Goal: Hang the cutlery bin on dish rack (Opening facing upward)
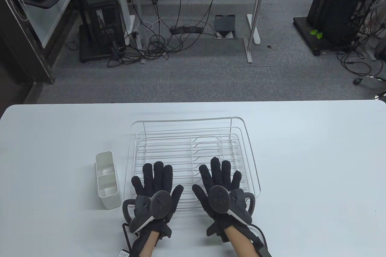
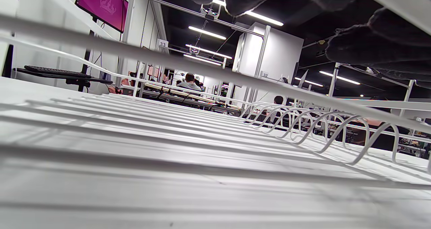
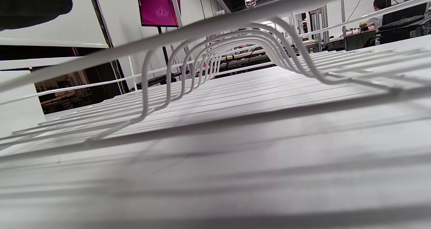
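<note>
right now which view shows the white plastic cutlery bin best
The table view. The white plastic cutlery bin shows whole there, on the white table left of the white wire dish rack, its divided opening visible. Both wrist views show mostly rack wires; pale shapes at their left edges may be the bin, but that is unclear.

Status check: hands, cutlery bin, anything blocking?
Left hand and right hand flat, open over dish rack. Cutlery bin unhung, left of rack. Nothing blocking.

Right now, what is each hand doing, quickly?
Left hand: open, fingers spread flat over the dish rack, holding nothing.
Right hand: open, spread over the rack, holding nothing.
</note>
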Demonstrator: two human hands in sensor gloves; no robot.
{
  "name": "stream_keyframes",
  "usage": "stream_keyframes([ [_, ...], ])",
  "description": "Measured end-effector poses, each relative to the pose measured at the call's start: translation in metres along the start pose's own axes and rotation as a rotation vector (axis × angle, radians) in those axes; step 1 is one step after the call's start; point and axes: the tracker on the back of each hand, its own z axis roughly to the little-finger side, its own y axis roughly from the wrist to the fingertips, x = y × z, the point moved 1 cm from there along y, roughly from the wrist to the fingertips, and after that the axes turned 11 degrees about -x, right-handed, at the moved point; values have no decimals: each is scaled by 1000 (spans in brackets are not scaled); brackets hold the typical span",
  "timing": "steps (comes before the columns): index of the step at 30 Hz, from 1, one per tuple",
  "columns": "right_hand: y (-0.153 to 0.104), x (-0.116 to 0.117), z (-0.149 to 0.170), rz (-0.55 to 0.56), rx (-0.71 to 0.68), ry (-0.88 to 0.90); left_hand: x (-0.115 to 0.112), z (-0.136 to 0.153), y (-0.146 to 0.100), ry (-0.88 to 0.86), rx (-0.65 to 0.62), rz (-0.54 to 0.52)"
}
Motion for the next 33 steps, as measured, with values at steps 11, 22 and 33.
stream_keyframes([
  [11, 0, 0, 0, 0, 0, 0, 0, 0, 0, 4, 2, -6],
  [22, 0, 0, 0, 1, -1, -1, 0, -1, 0, 4, 2, -4],
  [33, 0, -1, 0, 1, -1, -1, 0, -1, 0, 6, 1, -7],
])
